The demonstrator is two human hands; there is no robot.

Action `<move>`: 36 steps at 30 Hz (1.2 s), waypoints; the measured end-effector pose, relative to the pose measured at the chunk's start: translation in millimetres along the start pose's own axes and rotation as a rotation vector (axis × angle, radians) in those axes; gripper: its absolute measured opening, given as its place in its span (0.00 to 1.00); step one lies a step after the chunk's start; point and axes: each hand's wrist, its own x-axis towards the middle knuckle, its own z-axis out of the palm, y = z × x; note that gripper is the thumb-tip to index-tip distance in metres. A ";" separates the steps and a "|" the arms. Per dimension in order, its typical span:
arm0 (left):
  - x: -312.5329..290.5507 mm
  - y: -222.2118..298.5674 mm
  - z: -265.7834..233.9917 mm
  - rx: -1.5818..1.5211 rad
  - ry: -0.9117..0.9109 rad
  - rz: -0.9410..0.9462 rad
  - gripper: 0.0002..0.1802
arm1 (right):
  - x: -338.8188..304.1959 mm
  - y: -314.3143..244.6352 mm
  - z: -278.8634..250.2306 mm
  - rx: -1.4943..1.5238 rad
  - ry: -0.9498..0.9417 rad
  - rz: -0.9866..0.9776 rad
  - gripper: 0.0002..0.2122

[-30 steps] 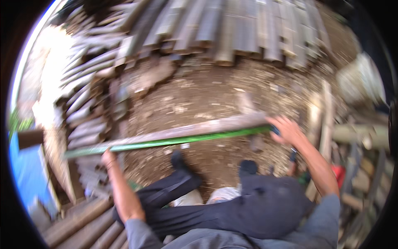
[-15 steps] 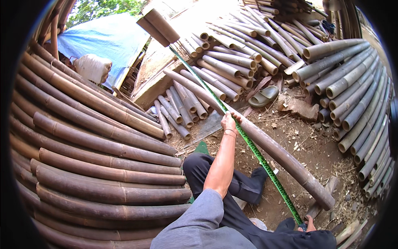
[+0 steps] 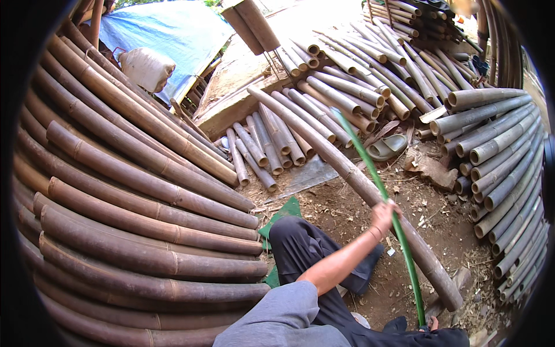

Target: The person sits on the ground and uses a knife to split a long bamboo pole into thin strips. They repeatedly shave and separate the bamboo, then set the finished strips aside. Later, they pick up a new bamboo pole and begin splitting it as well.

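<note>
A long brown bamboo pole slants across in front of me, its near end on a short piece of wood. My left hand is closed around the green blade of a tape measure, over the pole's middle. The blade's free end rises past the hand, blurred and bowed. Low in the view, beside my dark trouser leg, my right hand is closed at the tape's dark case. Only part of that hand shows; the sleeve and leg hide the rest.
A stack of long dark bamboo poles fills the left. Cut bamboo lengths lie at the back, and another pile stands at the right. A sandal lies on the chip-strewn dirt. A blue tarp hangs at back left.
My left hand has slid down the tape toward my right hand. The blade has shortened; its free end has come back from the far bamboo. The view has shifted slightly.
</note>
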 end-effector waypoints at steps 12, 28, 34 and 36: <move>-151.8 -124.3 196.7 0.792 -1.129 -0.047 0.17 | -27.2 41.9 -61.5 0.098 0.072 0.150 0.42; 6.7 -48.3 260.1 1.823 -1.013 0.500 0.39 | 115.9 43.3 -132.8 0.598 -0.057 -0.300 0.42; -48.8 -84.6 466.1 1.511 -1.392 0.547 0.39 | 157.9 -14.9 -174.2 1.128 -0.164 -0.412 0.40; -88.1 -85.5 472.5 1.289 -1.412 0.610 0.34 | 161.5 -31.6 -171.2 1.318 -0.134 -0.364 0.41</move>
